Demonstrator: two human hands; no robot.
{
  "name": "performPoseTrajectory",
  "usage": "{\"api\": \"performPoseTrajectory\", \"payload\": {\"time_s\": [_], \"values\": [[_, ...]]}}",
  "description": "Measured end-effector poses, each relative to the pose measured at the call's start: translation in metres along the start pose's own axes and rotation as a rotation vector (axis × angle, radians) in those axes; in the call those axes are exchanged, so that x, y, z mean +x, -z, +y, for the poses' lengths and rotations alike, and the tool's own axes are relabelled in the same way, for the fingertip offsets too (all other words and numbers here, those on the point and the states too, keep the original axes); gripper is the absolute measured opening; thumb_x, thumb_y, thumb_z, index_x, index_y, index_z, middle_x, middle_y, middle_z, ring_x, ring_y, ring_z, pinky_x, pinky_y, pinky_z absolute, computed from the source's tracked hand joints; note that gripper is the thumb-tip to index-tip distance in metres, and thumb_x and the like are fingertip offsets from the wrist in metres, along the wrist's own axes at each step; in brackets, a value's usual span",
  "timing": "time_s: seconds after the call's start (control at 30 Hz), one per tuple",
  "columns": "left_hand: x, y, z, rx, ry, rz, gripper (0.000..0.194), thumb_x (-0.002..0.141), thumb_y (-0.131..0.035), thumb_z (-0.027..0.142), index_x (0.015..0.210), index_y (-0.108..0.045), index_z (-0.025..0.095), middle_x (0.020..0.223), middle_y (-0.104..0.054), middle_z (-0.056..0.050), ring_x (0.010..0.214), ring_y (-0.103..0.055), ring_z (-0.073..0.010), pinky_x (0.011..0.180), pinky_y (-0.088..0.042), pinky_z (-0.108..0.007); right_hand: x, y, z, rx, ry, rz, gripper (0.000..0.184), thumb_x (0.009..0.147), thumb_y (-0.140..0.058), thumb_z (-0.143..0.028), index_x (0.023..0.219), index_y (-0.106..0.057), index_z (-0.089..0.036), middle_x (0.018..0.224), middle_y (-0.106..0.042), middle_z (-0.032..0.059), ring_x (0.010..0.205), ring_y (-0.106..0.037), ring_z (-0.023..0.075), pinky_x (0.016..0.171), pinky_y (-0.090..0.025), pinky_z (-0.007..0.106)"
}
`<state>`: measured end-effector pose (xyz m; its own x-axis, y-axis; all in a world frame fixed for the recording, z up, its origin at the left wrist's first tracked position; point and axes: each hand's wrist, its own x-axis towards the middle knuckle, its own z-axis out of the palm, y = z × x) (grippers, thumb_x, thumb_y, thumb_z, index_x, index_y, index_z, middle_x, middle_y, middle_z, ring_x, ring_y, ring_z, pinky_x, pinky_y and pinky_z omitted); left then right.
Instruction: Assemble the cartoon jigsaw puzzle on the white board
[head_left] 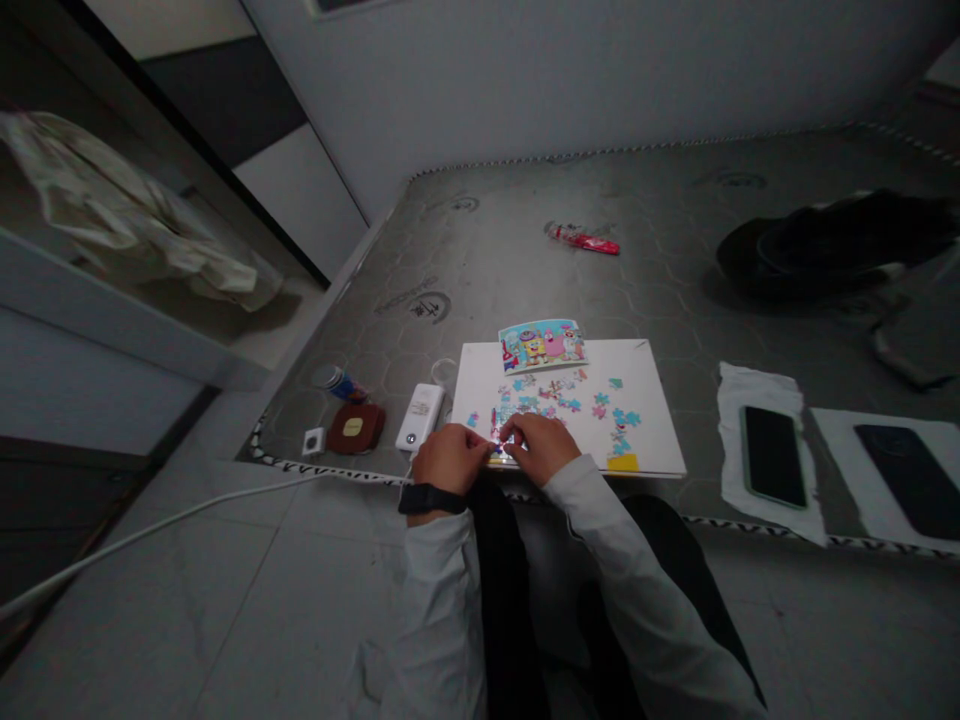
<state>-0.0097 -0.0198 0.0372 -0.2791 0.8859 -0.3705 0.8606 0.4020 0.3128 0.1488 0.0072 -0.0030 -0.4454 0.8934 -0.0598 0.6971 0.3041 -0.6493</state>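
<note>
A white board (660, 425) lies at the near edge of the mat and bears several small jigsaw pieces (619, 420). My left hand (450, 460), with a black band on its wrist, pinches at a jigsaw piece near the board's front edge. Facing it, my right hand (544, 445) has thumb and forefinger closed on a piece in the same spot. Between my fingertips is a joined patch of pieces (504, 425), partly covered by my hands. A colourful cartoon picture card (544, 345) rests at the board's far edge. Which piece each hand grips is hard to see.
Left of the board are a white power bank (420, 415), a brown case (356, 428), a small white cube (314, 441) and a can (341, 383). Two phones, one green-edged (772, 455), one dark (911, 475), lie rightward. A red wrapper (585, 240) lies farther back.
</note>
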Motion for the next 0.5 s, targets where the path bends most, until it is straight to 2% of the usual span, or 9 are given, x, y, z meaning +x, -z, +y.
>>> {"api": "performPoseTrajectory", "payload": {"time_s": [0.23,0.5], "values": [[-0.0001,-0.0006,-0.0004,-0.016,-0.007,-0.003,0.02,0.075,-0.067,0.045,0.08,-0.076,0.028,0.085,-0.075,-0.006,0.082,-0.068,-0.0234,0.066,-0.042,-0.031,-0.0004,-0.0003,-0.0002,0.005,0.006,-0.002,0.009,0.083,-0.066,-0.019,0.091,-0.066,-0.022,0.082,-0.064,-0.0009,0.08,-0.057,0.0158,0.072,-0.034,0.029],[-0.0009,0.0002,0.0004,-0.07,0.019,0.007,0.021,0.068,-0.074,0.045,0.081,-0.074,0.028,0.084,-0.076,-0.001,0.08,-0.067,-0.0207,0.064,-0.04,-0.029,0.0009,-0.0012,-0.0002,0.005,0.0,-0.011,0.009,0.083,-0.067,-0.02,0.091,-0.067,-0.023,0.082,-0.063,-0.0011,0.08,-0.056,0.0154,0.072,-0.033,0.029]]}}
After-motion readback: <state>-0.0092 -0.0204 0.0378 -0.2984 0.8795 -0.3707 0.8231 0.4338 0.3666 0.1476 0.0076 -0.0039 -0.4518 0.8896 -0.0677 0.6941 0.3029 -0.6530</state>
